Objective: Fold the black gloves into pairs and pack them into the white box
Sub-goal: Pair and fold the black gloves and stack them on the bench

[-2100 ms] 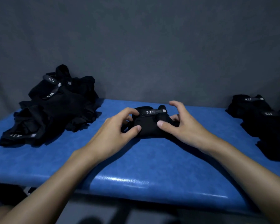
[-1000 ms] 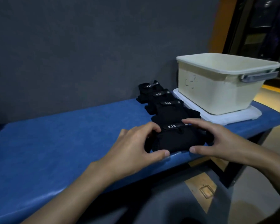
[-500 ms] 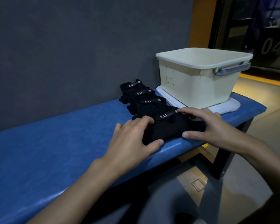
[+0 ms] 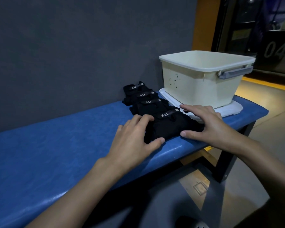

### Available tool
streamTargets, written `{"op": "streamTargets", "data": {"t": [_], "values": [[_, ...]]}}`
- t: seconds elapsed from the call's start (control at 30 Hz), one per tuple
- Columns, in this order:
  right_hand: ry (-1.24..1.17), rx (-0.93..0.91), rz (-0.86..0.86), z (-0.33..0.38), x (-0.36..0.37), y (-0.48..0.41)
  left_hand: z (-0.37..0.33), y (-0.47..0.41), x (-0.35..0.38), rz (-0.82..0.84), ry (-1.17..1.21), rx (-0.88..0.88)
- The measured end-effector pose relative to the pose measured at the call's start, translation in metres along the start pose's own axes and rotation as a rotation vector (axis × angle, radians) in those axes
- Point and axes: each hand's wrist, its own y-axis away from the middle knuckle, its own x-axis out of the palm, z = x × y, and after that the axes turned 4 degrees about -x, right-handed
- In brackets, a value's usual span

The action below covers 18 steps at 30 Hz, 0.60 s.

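My left hand (image 4: 135, 137) is gripping the left end of a folded pair of black cloth gloves (image 4: 169, 127). My bent fingers are sitting on top of it and my thumb is pushing on the side near me. My right hand (image 4: 209, 125) is lying over the right end of the same pair. Its fingers are spreading out almost straight, and its thumb is touching the near side, so this hand is not clenching. The pair is sitting on the blue padded desk (image 4: 56, 153), close to the front edge, with a small white "5.11" tag facing up.

Just behind it, three more folded black glove pairs (image 4: 146, 105) are lying in a row that is running back to the dark grey wall (image 4: 72, 46). They are touching each other, and each one is showing the same tag.

Right beside the row, the white plastic box (image 4: 196, 86) is standing open on a flat white plastic lid (image 4: 229, 111) at the end of the desk. I cannot see into the box. A grey handle (image 4: 234, 73) is hanging on its right side. The gloves are all sitting outside the box.
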Motion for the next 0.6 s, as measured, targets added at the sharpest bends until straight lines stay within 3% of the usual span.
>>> {"op": "streamTargets", "data": {"t": [0.23, 0.6], "values": [[0.06, -0.071, -0.034, 0.027, -0.004, -0.017, 0.008, 0.007, -0.019, -0.013, 0.061, -0.018], [0.014, -0.333, 0.139, 0.135, 0.048, -0.078, 0.096, 0.052, -0.112, -0.137, -0.027, -0.239]]}}
